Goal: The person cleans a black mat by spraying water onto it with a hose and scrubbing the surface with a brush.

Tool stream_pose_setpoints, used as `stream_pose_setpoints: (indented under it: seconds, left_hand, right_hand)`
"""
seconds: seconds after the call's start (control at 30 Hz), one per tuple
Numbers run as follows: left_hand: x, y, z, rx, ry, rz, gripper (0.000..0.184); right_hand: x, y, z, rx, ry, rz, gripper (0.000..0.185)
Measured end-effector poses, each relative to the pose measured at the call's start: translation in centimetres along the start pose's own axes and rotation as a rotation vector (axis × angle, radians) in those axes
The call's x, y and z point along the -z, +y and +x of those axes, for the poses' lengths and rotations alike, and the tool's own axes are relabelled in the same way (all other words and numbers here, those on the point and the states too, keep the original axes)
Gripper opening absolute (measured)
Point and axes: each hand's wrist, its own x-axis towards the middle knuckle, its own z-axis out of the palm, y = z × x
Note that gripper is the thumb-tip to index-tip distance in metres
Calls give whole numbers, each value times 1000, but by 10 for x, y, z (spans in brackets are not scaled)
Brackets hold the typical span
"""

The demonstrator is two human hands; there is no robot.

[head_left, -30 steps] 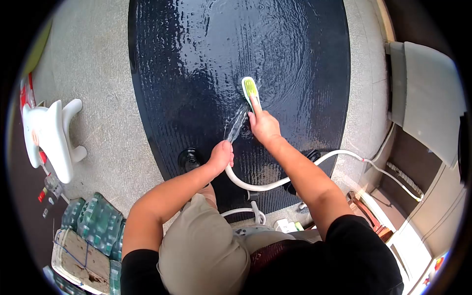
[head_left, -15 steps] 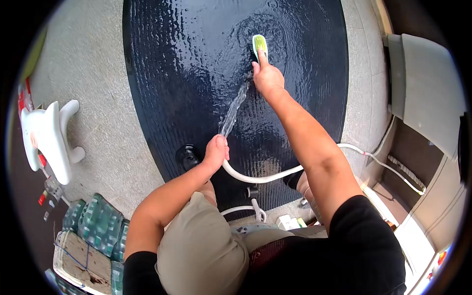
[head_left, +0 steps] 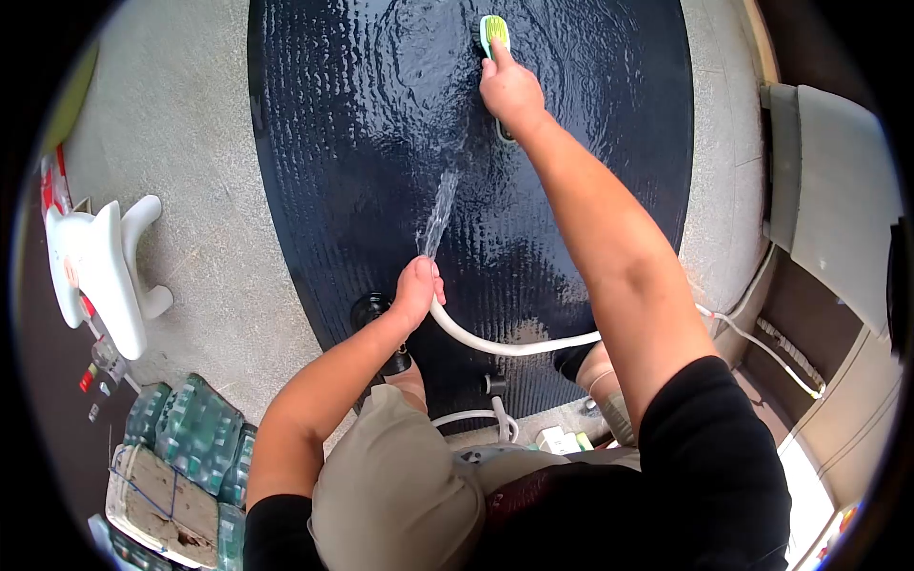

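The right hand [head_left: 514, 93] gripped a slim brush of white and green colour [head_left: 496, 31], its head down on the wet, black, ribbed mat [head_left: 324, 200]. The left hand [head_left: 417, 290] was closed around a flexible white hose [head_left: 514, 348], from which a clear water stream [head_left: 439, 211] went forward.

The black mat [head_left: 371, 200] runs off the top — the brush [head_left: 496, 30] half-hidden mid-handle.
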Motion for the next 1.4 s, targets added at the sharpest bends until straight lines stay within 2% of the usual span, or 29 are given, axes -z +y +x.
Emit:
stream_pose_setpoints:
  seconds: [0.07, 0.2, 0.33, 0.47, 0.53, 0.6, 0.67, 0.7, 0.73, 0.8, 0.87, 0.9, 0.93, 1.0, 1.07, 1.17, 1.27, 1.4]
  left_hand:
    - [-1, 0, 4, -16, -7, -9, 23]
    - [0, 2, 12, -42, 10, -30, 24]
    - [-2, 13, 15, -44, 27, -40, 27]
    - [-6, 21, 19, -47, -8, -8, 27]
    - [-8, 31, 21, -80, -14, 2, 27]
    - [-9, 43, 28, -119, -22, -1, 27]
    - [-6, 52, 38, -110, 4, 20, 29]
    - [-5, 55, 43, -90, -5, 1, 29]
    - [-6, 60, 41, -68, -5, 24, 29]
    - [8, 53, 49, -101, -142, 14, 30]
    - [9, 56, 48, -93, -167, 22, 32]
    - [8, 56, 48, -87, -160, 9, 32]
    - [9, 55, 49, -79, -150, -7, 32]
    - [10, 54, 50, -71, -153, -7, 33]
    - [8, 58, 46, -69, -149, -24, 33]
    - [9, 61, 42, -93, -168, -18, 32]
    - [8, 62, 43, -83, -173, -21, 29]
    - [11, 60, 47, -88, -185, -12, 29]
  right_hand:
    - [-9, 20, -59, -134, -87, 0, 54]
    - [-20, 53, -157, -30, -206, -140, 57]
    - [-8, 42, -103, 109, -123, -232, 51]
    - [18, 4, -8, 128, -149, -301, 47]
    - [19, 6, -15, 94, -149, -276, 49]
    - [13, 18, -44, -182, -153, -127, 53]
    - [3, 39, -68, -237, -189, -275, 59]
    - [9, 38, -73, -151, -191, -403, 63]
    - [12, 37, -75, 5, 27, -460, 49]
    - [23, 33, -43, 241, 306, -319, 26]
    - [18, 24, -5, 217, 260, -99, 14]
    - [10, 20, 11, 170, 157, -31, 14]
    - [4, 19, 24, 178, 157, -30, 14]
    - [-5, 18, 40, 483, 214, -312, 12]
    - [-13, 19, 49, 400, 173, -389, 14]
    - [-22, 30, 55, 403, 198, -284, 14]
    - [-21, 31, 57, 453, 252, -245, 13]
    - [-14, 25, 61, 624, 275, -355, 10]
